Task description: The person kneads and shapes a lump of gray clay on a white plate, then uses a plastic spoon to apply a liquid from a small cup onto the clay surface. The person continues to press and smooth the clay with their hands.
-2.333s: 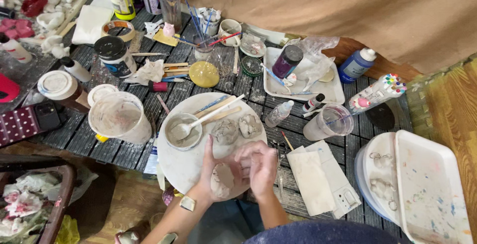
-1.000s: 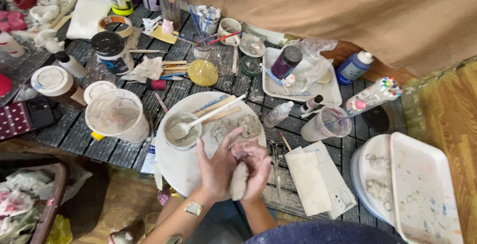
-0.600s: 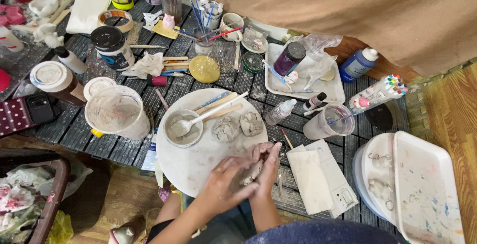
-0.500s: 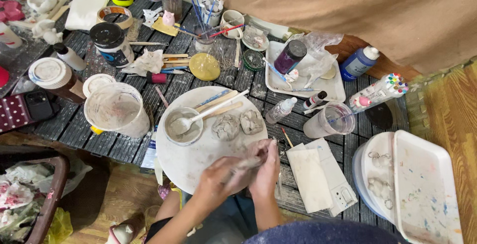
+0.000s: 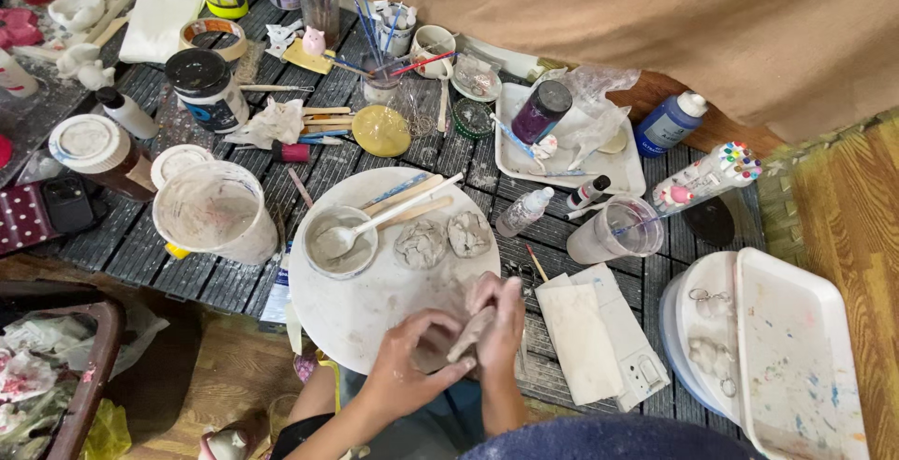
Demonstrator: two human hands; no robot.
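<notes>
1. Currently your left hand (image 5: pixel 407 366) and right hand (image 5: pixel 501 315) meet at the near edge of the round white board (image 5: pixel 365 301), with a grey clay slab (image 5: pixel 471 333) pressed between them.
2. Fingers: the right hand's fingers are curled over the slab's far face; the left hand's fingers are bent and closed under its near end. Both hands have hold of the clay, and neither is spread flat.
3. Handling, as a judgement: the slab looks soft, damp and light. It will likely dent under fingertips, sag if held by one end, and smear. Support it from below across its width and pinch the thicker edge, not the thin middle.
4. Just beyond your fingers on the board lie two flattened clay pieces (image 5: pixel 445 238). To their left sits a small bowl (image 5: pixel 342 240) with a white spoon (image 5: pixel 375 226) resting in it.
5. Farther left of your hands on the counter (image 5: pixel 140 249) stands a cloudy plastic tub (image 5: pixel 215 212). To the right of your fingers lies a folded white paper (image 5: pixel 581 343).
6. Change against the frame half a second ago: the slab was then held more edge-on between the hands; now the left hand has come further under it. The board pieces are unmoved.
</notes>
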